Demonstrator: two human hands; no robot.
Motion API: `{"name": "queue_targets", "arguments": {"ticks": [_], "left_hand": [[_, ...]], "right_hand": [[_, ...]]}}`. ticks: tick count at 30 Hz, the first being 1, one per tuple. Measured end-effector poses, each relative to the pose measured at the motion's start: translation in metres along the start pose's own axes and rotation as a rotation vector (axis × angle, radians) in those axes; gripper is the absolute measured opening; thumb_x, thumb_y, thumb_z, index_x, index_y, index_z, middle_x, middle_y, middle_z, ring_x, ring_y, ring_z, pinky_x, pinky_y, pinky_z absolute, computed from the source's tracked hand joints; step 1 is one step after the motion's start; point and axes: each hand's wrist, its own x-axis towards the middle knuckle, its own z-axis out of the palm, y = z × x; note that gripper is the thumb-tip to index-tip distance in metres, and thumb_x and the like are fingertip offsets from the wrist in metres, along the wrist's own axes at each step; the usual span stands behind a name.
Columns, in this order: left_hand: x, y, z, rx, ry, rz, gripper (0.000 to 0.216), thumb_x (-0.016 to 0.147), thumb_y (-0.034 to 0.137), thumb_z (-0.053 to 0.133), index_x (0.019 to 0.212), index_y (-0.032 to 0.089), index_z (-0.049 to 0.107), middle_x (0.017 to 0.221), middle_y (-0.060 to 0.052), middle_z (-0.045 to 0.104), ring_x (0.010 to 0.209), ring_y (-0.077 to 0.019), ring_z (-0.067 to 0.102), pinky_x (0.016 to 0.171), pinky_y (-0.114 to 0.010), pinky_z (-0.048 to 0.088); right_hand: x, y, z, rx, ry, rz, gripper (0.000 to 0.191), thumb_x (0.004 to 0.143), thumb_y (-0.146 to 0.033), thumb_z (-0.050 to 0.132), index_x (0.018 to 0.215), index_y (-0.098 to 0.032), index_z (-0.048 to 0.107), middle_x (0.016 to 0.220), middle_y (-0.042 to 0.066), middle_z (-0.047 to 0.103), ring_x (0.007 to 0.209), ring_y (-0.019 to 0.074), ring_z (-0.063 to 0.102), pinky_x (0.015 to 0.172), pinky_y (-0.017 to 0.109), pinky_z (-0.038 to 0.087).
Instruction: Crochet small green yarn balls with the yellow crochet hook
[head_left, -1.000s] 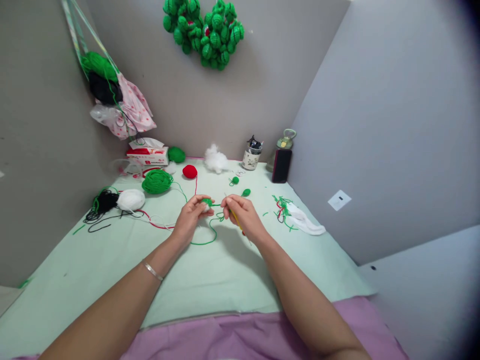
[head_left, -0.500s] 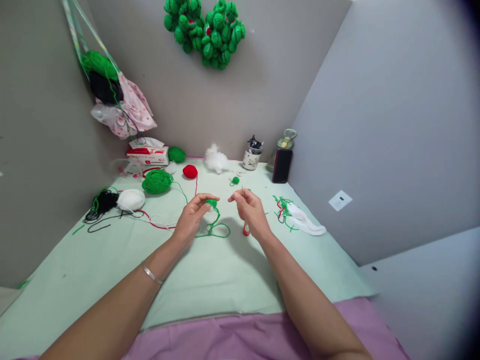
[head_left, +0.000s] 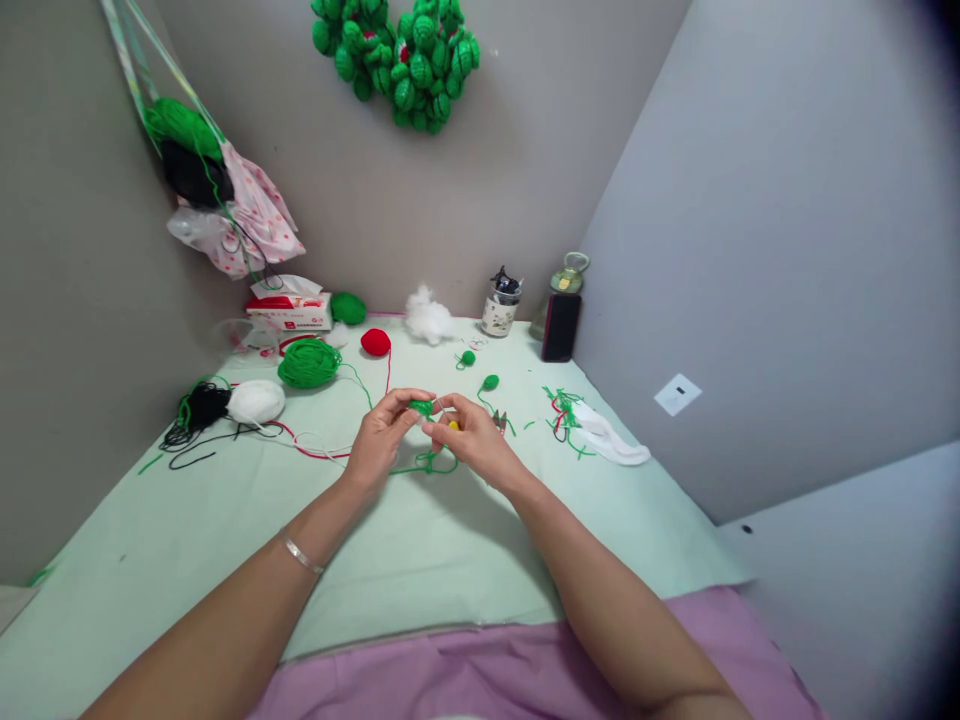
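Note:
My left hand (head_left: 386, 437) pinches a small green crochet piece (head_left: 421, 407) above the pale green table cover (head_left: 225, 520). My right hand (head_left: 472, 440) is closed around a thin crochet hook with a yellow grip (head_left: 453, 425), its tip at the green piece. Both hands meet over the middle of the table. A strand of green yarn (head_left: 431, 464) loops on the cover just under them and trails left toward a green yarn ball (head_left: 308, 363).
A white yarn ball (head_left: 256, 401), black yarn (head_left: 199, 408), a red ball (head_left: 376, 342), white stuffing (head_left: 429, 315) and a tissue box (head_left: 289, 306) lie at the back left. A jar (head_left: 499, 312), a phone (head_left: 561, 327), small green pieces (head_left: 490, 382) and yarn scraps (head_left: 566, 412) sit right. Green crochet balls (head_left: 401, 55) hang on the wall.
My right hand pulled away to the right from the green piece, then came back to it. The yarn loop on the cover shrank and bunched under my hands.

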Motion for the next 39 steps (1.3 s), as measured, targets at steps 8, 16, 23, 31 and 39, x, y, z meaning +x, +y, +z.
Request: {"name": "queue_targets", "arguments": {"ticks": [8,16,23,31,39], "left_hand": [[-0.002,-0.001,0.001,0.016,-0.013,0.014,0.017,0.083,0.031,0.075,0.096,0.021,0.076,0.107,-0.006,0.077,0.105,-0.0239,0.069,0.098,-0.036,0.050],[-0.003,-0.001,0.001,0.022,0.008,-0.019,0.018,0.082,0.030,0.076,0.097,0.021,0.078,0.100,-0.004,0.077,0.094,-0.0213,0.068,0.089,-0.032,0.051],[-0.003,-0.003,0.002,-0.023,0.040,-0.087,0.025,0.081,0.036,0.077,0.098,0.019,0.074,0.096,-0.004,0.075,0.081,-0.0186,0.068,0.084,-0.034,0.055],[-0.009,-0.004,0.012,-0.077,0.006,-0.174,0.036,0.079,0.045,0.080,0.100,0.018,0.068,0.085,-0.001,0.073,0.071,-0.0178,0.072,0.077,-0.036,0.060],[-0.004,-0.009,0.004,-0.038,-0.040,-0.222,0.035,0.083,0.042,0.081,0.102,0.016,0.066,0.082,0.000,0.072,0.070,-0.0168,0.071,0.077,-0.035,0.060]], "right_hand": [[0.001,0.002,-0.001,-0.066,0.004,-0.017,0.039,0.089,-0.059,0.061,0.083,-0.021,0.055,0.056,-0.007,0.049,0.053,0.0109,0.039,0.053,0.025,0.030],[0.003,0.004,-0.003,-0.146,0.029,-0.076,0.031,0.079,-0.045,0.072,0.077,-0.021,0.052,0.066,-0.007,0.041,0.062,0.0111,0.035,0.058,0.026,0.027],[0.004,0.009,-0.005,-0.148,-0.009,-0.091,0.034,0.088,-0.050,0.061,0.073,-0.019,0.061,0.063,-0.005,0.047,0.059,0.0110,0.036,0.057,0.026,0.029],[0.014,0.023,-0.001,-0.190,0.220,-0.060,0.024,0.081,-0.039,0.062,0.068,-0.019,0.062,0.057,-0.004,0.053,0.055,0.0109,0.039,0.055,0.026,0.029],[0.008,0.017,-0.002,-0.263,0.165,-0.097,0.028,0.089,-0.039,0.057,0.069,-0.020,0.061,0.056,-0.006,0.049,0.054,0.0110,0.039,0.054,0.025,0.028]]}}
